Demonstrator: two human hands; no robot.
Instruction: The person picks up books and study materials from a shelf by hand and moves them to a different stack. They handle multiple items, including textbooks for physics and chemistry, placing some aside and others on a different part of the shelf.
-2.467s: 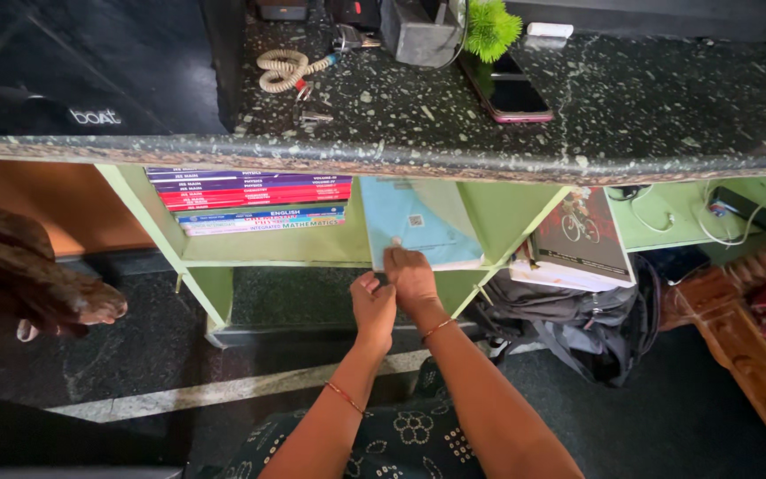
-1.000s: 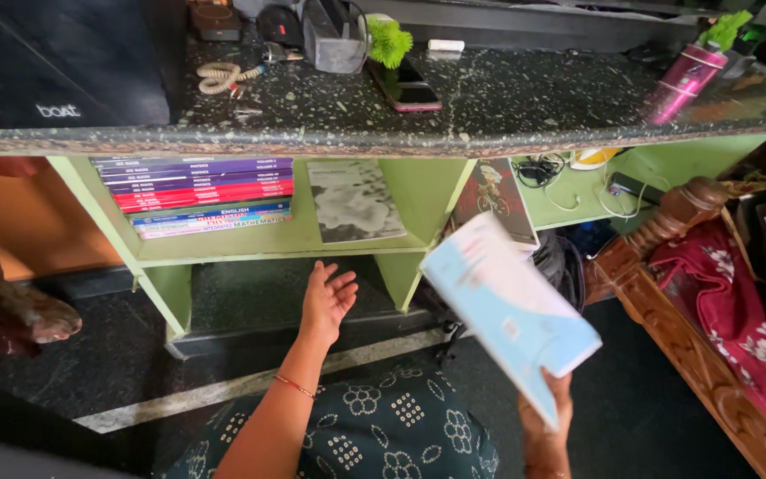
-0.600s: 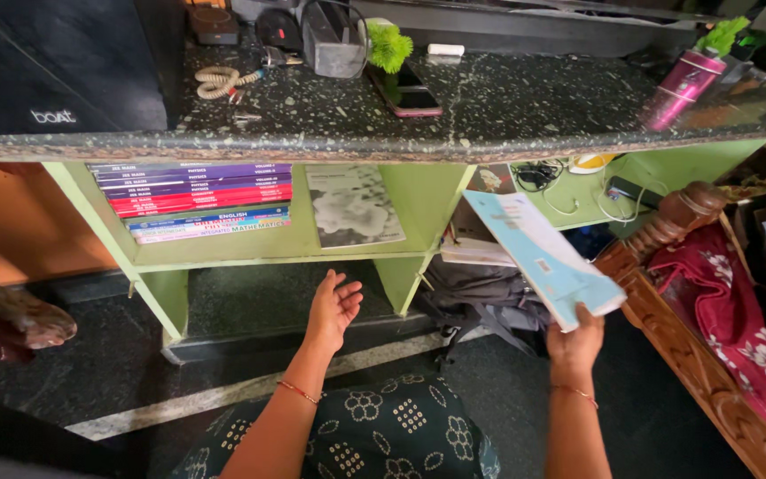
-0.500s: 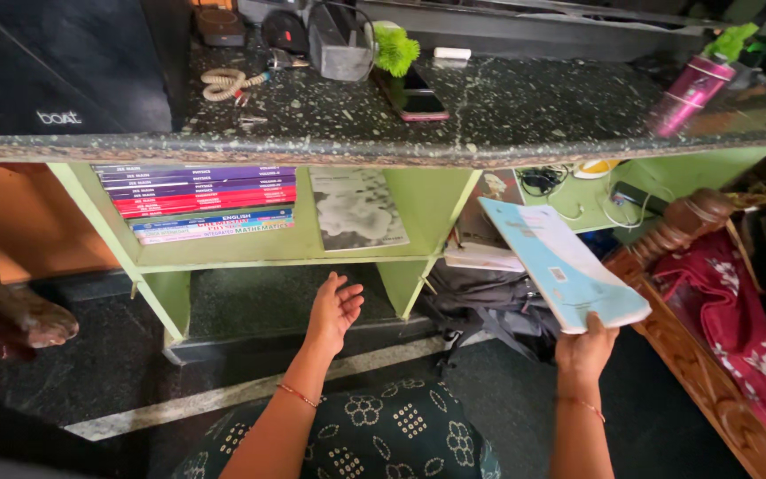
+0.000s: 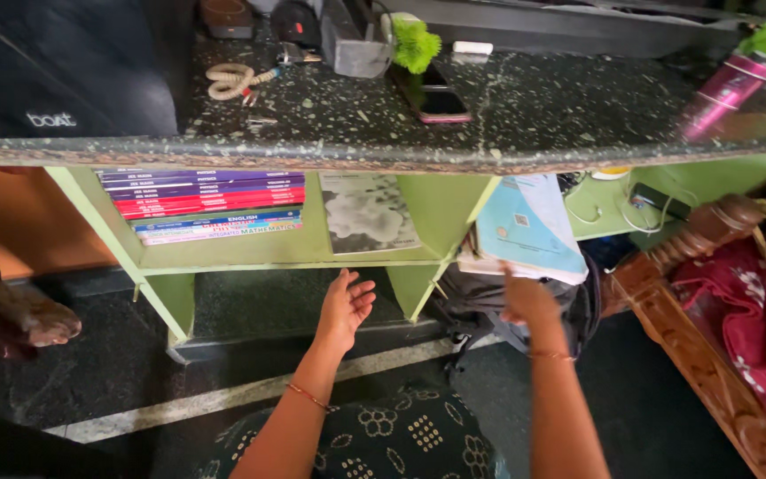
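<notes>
Right hand (image 5: 529, 300), centre-right of frame, is now up at the right compartment of the green shelf (image 5: 250, 257). Half a second ago it held the light blue book (image 5: 525, 229) out in the air, lower right, clear of the shelf. Now the book is partly inside that compartment, leaning tilted on a small pile of books (image 5: 480, 263), its lower edge sticking out over the black bag (image 5: 489, 310) below. Right grip: fingers lie against the book's lower edge; can't tell if they clamp it or just press on it.

Left hand (image 5: 345, 306), centre of frame, sits about where it was: grip open, fingers spread, palm turned right, holding nothing, just below the middle compartment. A grey-patterned book (image 5: 367, 213) leans in that compartment, same as before.

Unchanged too: the stack of purple, red and blue books (image 5: 210, 202) lying flat in the left compartment; on the speckled desk (image 5: 534, 106) top, a phone (image 5: 432, 96) upper centre, a pink bottle (image 5: 722, 93) upper right, a coiled cord (image 5: 228, 80) upper left. View has shifted slightly, so everything sits a bit further right in frame.
</notes>
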